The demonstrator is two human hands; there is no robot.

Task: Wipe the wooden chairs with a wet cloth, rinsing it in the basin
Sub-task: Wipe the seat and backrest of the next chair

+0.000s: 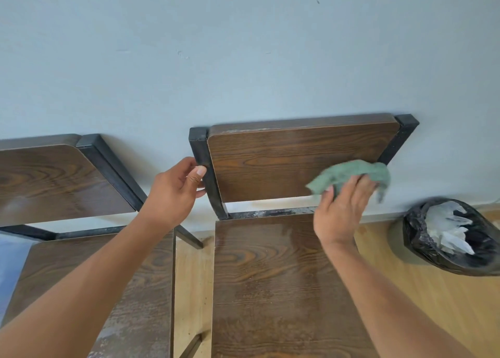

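Note:
Two dark wooden chairs with black metal frames stand against a pale blue wall. On the right chair, the backrest (284, 157) faces me and its seat (270, 282) shows damp streaks. My right hand (341, 211) holds a green cloth (354, 175) against the lower right of that backrest. My left hand (173, 192) grips the black left post (207, 173) of the same backrest, thumb on the front of the post. The left chair (54, 181) stands beside it, untouched. No basin is in view.
A bin lined with a black bag (433, 238), holding white crumpled plastic, stands on the light wooden floor (192, 290) to the right of the chair. A narrow gap of floor separates the two chairs.

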